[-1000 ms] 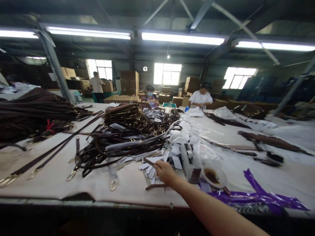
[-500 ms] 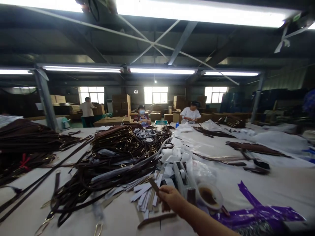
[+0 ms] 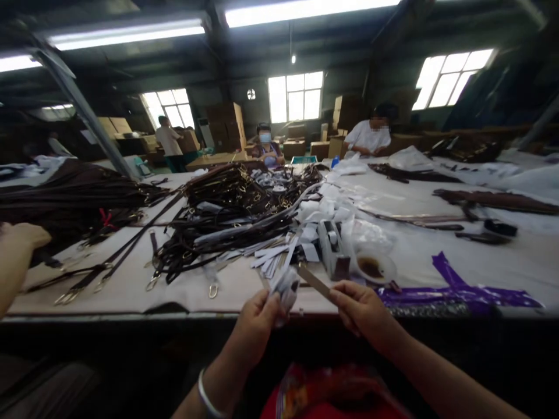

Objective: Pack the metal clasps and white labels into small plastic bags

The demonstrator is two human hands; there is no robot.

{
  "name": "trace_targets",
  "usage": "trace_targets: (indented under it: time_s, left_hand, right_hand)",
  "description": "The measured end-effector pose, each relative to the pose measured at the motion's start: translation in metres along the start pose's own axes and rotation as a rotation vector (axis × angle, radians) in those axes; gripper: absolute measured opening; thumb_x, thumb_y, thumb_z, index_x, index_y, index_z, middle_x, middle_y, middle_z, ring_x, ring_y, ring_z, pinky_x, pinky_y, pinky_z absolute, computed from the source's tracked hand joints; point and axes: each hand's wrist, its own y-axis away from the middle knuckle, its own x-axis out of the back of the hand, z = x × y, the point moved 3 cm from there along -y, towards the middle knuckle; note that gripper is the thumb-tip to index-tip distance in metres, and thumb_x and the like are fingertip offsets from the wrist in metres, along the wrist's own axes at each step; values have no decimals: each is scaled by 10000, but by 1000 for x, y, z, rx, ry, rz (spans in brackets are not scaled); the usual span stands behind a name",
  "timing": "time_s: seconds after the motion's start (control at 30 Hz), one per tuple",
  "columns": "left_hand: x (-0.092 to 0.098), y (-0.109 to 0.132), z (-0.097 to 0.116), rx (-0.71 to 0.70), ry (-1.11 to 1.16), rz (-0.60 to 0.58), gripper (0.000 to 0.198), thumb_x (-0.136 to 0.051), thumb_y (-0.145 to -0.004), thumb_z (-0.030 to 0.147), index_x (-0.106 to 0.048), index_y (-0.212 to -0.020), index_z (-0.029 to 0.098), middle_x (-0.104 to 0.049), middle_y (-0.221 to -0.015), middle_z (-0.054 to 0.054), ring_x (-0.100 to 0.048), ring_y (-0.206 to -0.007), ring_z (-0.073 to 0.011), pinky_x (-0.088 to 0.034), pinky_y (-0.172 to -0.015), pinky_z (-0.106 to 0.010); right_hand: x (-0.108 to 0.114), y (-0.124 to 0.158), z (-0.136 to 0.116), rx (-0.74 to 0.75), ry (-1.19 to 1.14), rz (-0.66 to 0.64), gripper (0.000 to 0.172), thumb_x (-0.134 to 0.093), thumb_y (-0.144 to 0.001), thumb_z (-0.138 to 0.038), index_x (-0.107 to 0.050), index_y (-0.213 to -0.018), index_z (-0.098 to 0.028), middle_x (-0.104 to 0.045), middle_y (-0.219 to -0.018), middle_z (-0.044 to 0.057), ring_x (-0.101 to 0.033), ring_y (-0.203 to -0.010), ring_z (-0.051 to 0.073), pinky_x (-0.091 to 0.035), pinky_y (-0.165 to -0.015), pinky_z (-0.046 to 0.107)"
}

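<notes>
brown strip point(image 3: 315, 283) is slanting out from the right hand point(image 3: 358, 304), its free end lying near a crumpled white bundle point(image 3: 286, 289) that the left hand point(image 3: 261, 314) is gripping. both hands are closing thumb against fingers: the left around the bundle's lower end, the right on only the near end of the strip. from where i'm standing, i can't tell whether strip and bundle are touching.

that short pinch is looking like the weak point: with most of the strip sticking out unsupported, a bump could be twisting it loose. both hands are working right at the front edge of the tabletop point(image 3: 244, 285), so anything slipping might be dropping toward the red clothing point(image 3: 323, 398) below. the bundle is looking loose and soft, so uneven squeezing could be letting its contents spread.

beyond the hands, white slips point(image 3: 266, 256) are lying fanned beside a grey dispenser point(image 3: 331, 256), and a careless reach could be scattering them. just past the right hand, an open dish point(image 3: 390, 271) is holding dark liquid point(image 3: 370, 267); a knuckle catching its rim could be spilling it over the purple wrapping point(image 3: 456, 298) nearby.
</notes>
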Motion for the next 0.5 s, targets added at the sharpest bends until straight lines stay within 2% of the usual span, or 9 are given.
trace_targets:
  time_s: [0.07, 0.13, 0.23, 0.33, 0.5]
  left_hand:
    - [-8, -12, 11, -43, 102, -1, 303, -641, -891, 453, -573, -920, 159, -574, -734, -2, -559, -673, -137, -490, -684, -293]
    - [-17, -20, 23, -82, 169, 20, 344, -672, -870, 428, -551, -1054, 164, -552, -736, 11, -552, -665, -133, -511, -679, -305]
    - [-30, -24, 34, -103, 207, 21, 404, -696, -855, 390, -517, -1137, 163, -549, -766, 11, -529, -659, -117, -525, -671, -301]
    - [-37, -21, 33, -106, 203, 3, 443, -700, -848, 402, -503, -1162, 159, -542, -757, 20, -515, -642, -108, -524, -662, -291]
    - [-43, -16, 18, -129, 184, -7, 483, -689, -854, 425, -487, -1210, 169, -561, -736, 31, -519, -624, -107, -523, -674, -289]
  right_hand:
    - [0, 14, -8, 6, 21, 22, 378, -623, -806, -556, -601, -825, -179, -425, -377, -94, -325, -296, 60, -201, -325, 178]
    - [-2, 22, -13, 7, 37, 58, 350, -638, -800, -533, -601, -805, -185, -442, -391, -85, -343, -303, 65, -219, -319, 177]
    - [-4, 28, -18, 11, 52, 107, 332, -623, -802, -519, -591, -772, -190, -444, -387, -81, -344, -298, 66, -232, -309, 173]
    - [-4, 30, -19, 3, 71, 134, 325, -612, -796, -509, -576, -748, -189, -447, -385, -76, -347, -294, 68, -242, -300, 170]
    - [-6, 32, -13, -55, 116, 148, 299, -610, -789, -471, -570, -711, -186, -437, -378, -79, -353, -293, 72, -244, -296, 172]
